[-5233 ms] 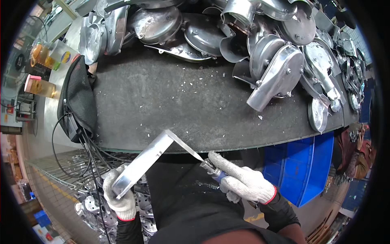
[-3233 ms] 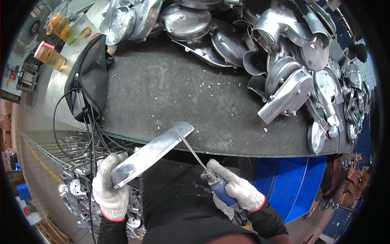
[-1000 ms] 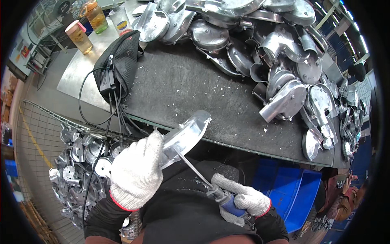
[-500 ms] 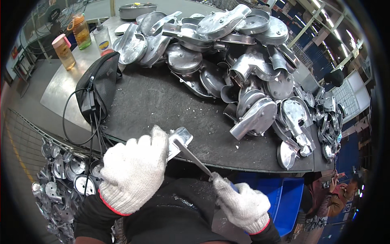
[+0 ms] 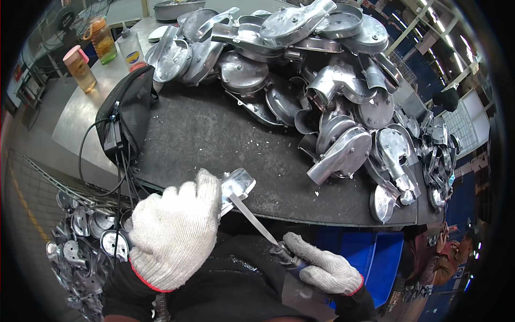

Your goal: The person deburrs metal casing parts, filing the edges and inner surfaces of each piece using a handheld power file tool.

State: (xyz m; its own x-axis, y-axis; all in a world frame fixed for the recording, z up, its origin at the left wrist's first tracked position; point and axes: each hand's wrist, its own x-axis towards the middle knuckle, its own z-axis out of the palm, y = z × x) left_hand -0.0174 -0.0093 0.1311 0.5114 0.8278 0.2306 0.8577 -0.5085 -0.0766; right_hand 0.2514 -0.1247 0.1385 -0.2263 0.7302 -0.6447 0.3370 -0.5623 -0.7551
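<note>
My left hand (image 5: 177,231), in a white knit glove with a red-edged cuff, is closed around a shiny cast metal part (image 5: 237,185) at the table's near edge. Most of that part is hidden behind the glove. In my right hand (image 5: 324,266), gloved the same way, is the handle of a flat metal file (image 5: 256,222); a bit of blue handle shows between the fingers. The file slants up to the left, and its tip meets the lower side of the part. Whether the tip reaches inside an opening, I cannot tell.
Similar round metal castings (image 5: 343,153) are piled over the table's (image 5: 214,134) back and right. A black mesh bag (image 5: 126,115) with cables sits at left, near bottles (image 5: 80,70). More castings fill a wire cage (image 5: 80,236) lower left. Blue bins (image 5: 383,263) stand lower right; another person (image 5: 456,257) is beyond.
My right hand has moved slightly down and right with the file, its fingers looser so more handle shows. The file tip sits lower on the part. My left hand keeps its hold.
</note>
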